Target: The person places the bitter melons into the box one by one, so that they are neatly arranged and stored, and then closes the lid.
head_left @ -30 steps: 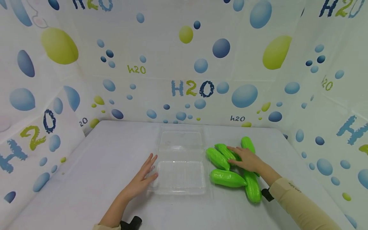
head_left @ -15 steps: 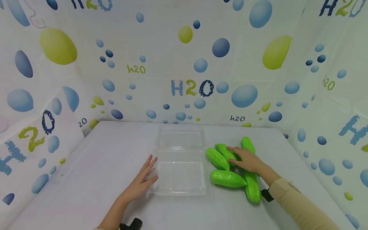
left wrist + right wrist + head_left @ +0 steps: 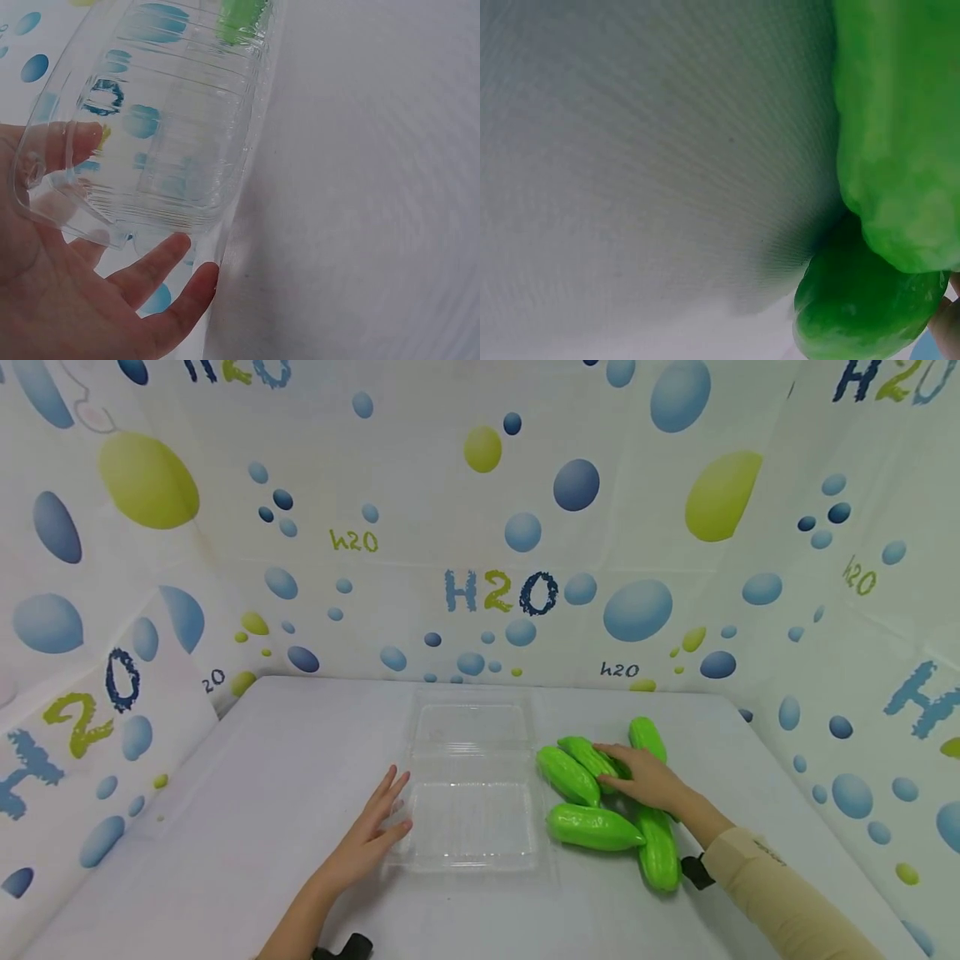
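Note:
A clear hinged plastic container (image 3: 473, 866) lies opened out on the table, its lid half (image 3: 472, 727) toward the wall. My left hand (image 3: 366, 839) is at its left side, fingers spread and fairly straight; in the left wrist view the thumb (image 3: 84, 144) and fingers lie about the container's end. Several glossy green cucumber-like vegetables lie to the right. My right hand (image 3: 647, 778) grips one of them, a green cucumber-like vegetable (image 3: 583, 752), between fingers and thumb. Others lie close by: one on the left (image 3: 567, 775), one in front (image 3: 592, 827), one under the wrist (image 3: 660, 856).
Another green vegetable (image 3: 647, 735) lies beyond the right hand. The white table (image 3: 225, 827) is enclosed by a patterned curtain (image 3: 420, 543) at the back and sides. A black wrist mount (image 3: 697, 872) hangs below the right sleeve (image 3: 780, 881).
Both hands stay almost where they were. The vegetable in the right hand has shifted very slightly left; the head view has moved a little.

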{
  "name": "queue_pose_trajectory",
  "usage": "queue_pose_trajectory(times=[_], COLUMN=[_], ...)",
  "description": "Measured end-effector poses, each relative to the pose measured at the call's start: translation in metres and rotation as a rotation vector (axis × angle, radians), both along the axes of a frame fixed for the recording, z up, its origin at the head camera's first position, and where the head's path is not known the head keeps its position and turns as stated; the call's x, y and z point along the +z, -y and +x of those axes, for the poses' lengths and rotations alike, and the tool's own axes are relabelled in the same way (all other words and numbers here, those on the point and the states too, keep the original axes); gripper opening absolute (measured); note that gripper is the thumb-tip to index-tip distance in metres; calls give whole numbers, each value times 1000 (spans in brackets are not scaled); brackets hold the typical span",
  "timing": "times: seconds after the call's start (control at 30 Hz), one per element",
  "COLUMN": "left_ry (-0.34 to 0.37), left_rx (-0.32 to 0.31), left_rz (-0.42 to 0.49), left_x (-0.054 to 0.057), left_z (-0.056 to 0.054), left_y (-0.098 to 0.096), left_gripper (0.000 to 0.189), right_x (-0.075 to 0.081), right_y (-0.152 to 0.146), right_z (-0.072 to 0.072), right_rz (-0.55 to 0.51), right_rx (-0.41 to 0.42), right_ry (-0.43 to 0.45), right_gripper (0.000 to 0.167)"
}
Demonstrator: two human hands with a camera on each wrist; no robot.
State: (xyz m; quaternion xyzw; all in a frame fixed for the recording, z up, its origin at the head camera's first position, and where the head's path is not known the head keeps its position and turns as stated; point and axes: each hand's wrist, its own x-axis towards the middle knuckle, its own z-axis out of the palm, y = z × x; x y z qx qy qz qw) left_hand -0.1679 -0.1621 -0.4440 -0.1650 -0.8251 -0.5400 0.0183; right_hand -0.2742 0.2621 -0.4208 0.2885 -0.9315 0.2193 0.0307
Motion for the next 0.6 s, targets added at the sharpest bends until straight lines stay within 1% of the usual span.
queue_pose_trajectory(times=[0.13,0.27,0.47,0.6], left_ry=[-3,0,-6,-12], left_rx=[-6,2,11,6], left_rz=[-4,-13,-12,-9], left_x=[-1,-2,-3,-4], left_z=[0,1,-1,-2], left_y=[0,-1,0,1], left_gripper=[62,62,62,62], right_x=[-1,-1,3,6], right_y=[-3,-6,-6,-6], right_z=[0,-1,-3,-3], right_rz=[-32,-47,-69,-87], right_rx=[-22,-35,-29,-19], right_ry=[32,48,60,70], right_gripper=[54,54,54,55])
